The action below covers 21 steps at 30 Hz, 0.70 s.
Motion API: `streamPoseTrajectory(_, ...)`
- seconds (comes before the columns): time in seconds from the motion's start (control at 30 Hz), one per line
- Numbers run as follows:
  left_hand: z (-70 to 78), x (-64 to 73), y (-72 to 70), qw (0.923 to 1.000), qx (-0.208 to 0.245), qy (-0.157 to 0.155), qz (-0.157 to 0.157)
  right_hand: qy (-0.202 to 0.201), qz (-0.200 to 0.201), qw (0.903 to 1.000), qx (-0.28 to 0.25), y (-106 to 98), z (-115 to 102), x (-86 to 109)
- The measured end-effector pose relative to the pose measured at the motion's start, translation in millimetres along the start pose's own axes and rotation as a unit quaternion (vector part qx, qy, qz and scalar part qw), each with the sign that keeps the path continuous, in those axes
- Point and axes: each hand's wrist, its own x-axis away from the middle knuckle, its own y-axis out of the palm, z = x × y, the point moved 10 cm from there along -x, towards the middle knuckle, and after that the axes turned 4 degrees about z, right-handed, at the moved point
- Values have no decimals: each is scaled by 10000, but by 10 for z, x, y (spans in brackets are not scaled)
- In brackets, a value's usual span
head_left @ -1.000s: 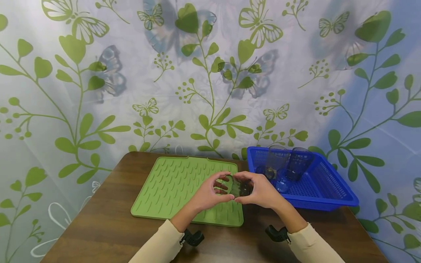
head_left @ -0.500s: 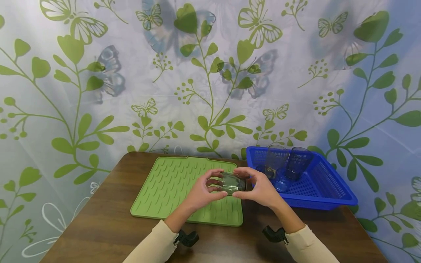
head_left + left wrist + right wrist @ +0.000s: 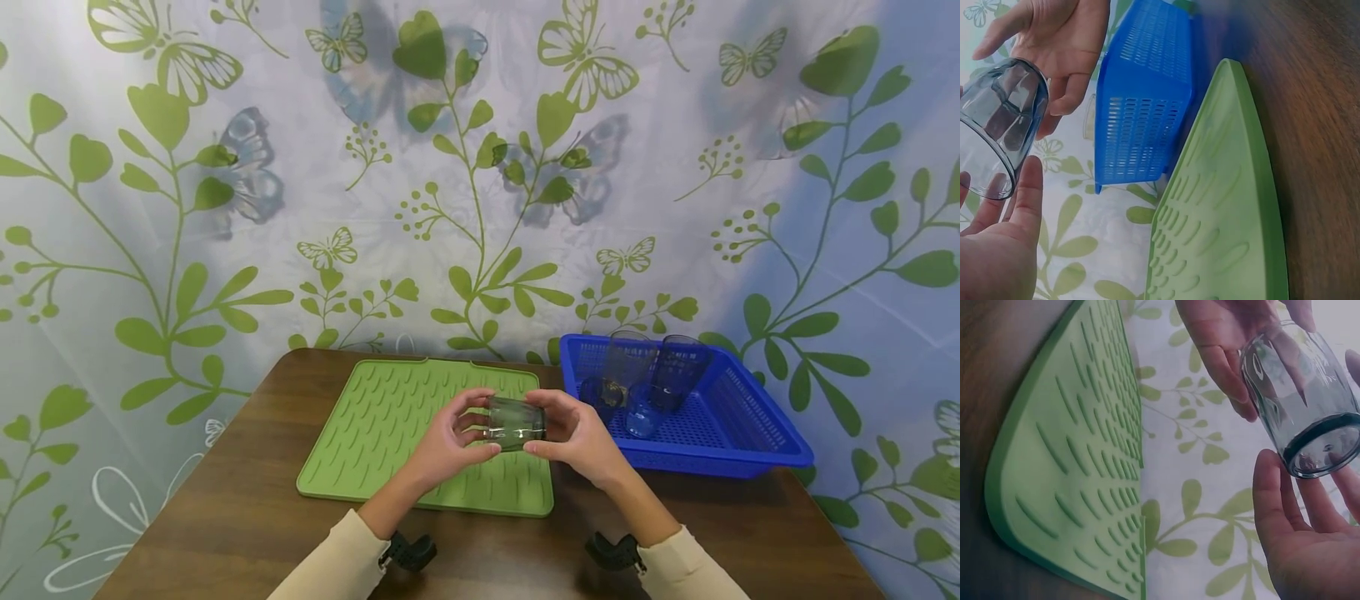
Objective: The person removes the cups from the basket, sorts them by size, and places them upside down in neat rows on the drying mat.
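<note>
A small smoky drinking glass (image 3: 516, 423) lies sideways between my two hands, above the front right part of the green drying mat (image 3: 375, 433). My left hand (image 3: 450, 435) holds it round the rim end, thumb at the front and fingers behind. At the base end, my right hand (image 3: 577, 437) grips it with thumb and fingertips. The left wrist view has the open mouth of the glass (image 3: 1007, 119) towards the camera. In the right wrist view the thick base (image 3: 1322, 444) shows, with right fingertips at its edge.
A blue plastic basket (image 3: 720, 462) stands at the back right of the wooden table (image 3: 247, 508). Tall glasses (image 3: 681, 375) and smaller ones, including a blue glass (image 3: 642, 412), stand inside it. A patterned curtain (image 3: 480, 167) hangs right behind the table.
Both hands have shifted left with the glass, from near the basket to over the mat. The glass has turned from a slant to lie level, side-on.
</note>
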Motion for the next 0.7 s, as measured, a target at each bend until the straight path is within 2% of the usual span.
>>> streamPoseTrajectory(0.43,-23,76,1,9998,99,70,-137,-19,-110,9985,-544,148,36,22)
streamPoseTrajectory(0.7,4,93,-15,9996,161,167,-173,-106,-92,9982,-590,173,70,-4)
